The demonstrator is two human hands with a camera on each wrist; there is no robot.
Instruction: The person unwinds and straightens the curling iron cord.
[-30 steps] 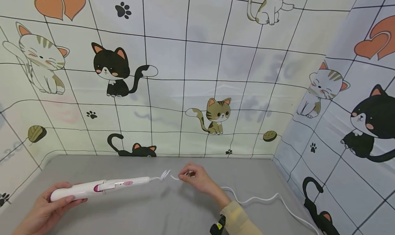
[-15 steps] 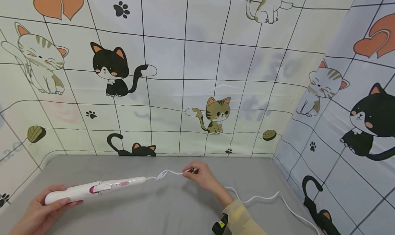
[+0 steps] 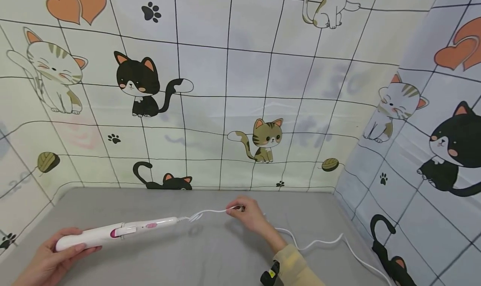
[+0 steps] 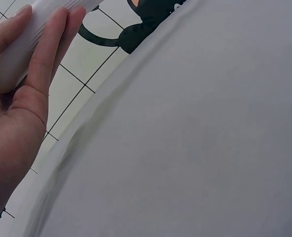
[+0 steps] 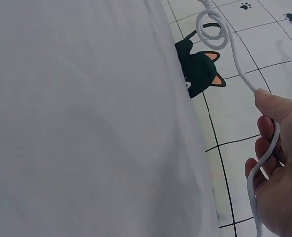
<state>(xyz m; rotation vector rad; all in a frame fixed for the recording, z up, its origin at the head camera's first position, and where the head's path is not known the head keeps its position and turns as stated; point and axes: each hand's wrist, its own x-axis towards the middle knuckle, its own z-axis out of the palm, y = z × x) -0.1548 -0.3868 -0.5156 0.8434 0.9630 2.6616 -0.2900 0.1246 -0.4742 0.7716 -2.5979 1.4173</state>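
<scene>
My left hand (image 3: 50,256) grips a white curling iron (image 3: 97,234) by its thick rounded end, well above the grey surface. Pink trim and a lever show midway along the iron, and a pink button lies closer to the cord end. In the left wrist view, fingers curl around its ridged white body (image 4: 37,37). To the right, my right hand (image 3: 251,218) pinches the white cord (image 3: 215,211) between thumb and fingers, a short way from the iron. The right wrist view shows a loose loop of cord (image 5: 200,34) near the iron, and the cord running down across the palm.
The grey cloth surface (image 3: 180,256) lies beneath both hands. More cord (image 3: 319,241) trails over it to the right front edge. White fabric walls (image 3: 203,123) with cat prints and grid lines stand behind and at the sides.
My right hand has moved slightly right, drawing the cord out straighter from the iron, so its twist has loosened. The left hand and curling iron have shifted a little left.
</scene>
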